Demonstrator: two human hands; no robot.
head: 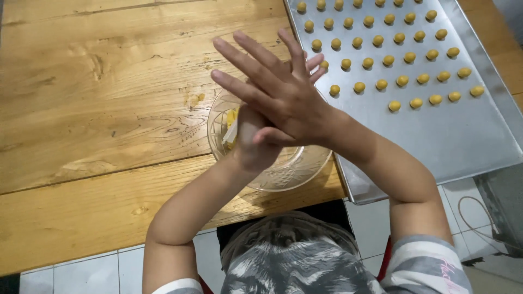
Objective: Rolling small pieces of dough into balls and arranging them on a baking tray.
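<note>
While right hand (283,98) lies flat across left hand (253,142), palms pressed together above glass bowl (305,169) on wooden surface (98,109); whatever sits between palms hidden, so grip contents: cannot tell. Yellow dough (232,117) shows in bowl. Metal tray (463,136) just right, rows of small dough balls (381,54). Judgement: light, even palm pressure, small circles, keep size matching tray pieces.

Rows of small golden-yellow dough balls (381,84) dot a dull silver metal baking tray (463,136). A clear patterned glass bowl (294,169) sits on a honey-brown, grain-streaked wooden table (98,109). Grey-and-white swirled shirt (294,267).
</note>
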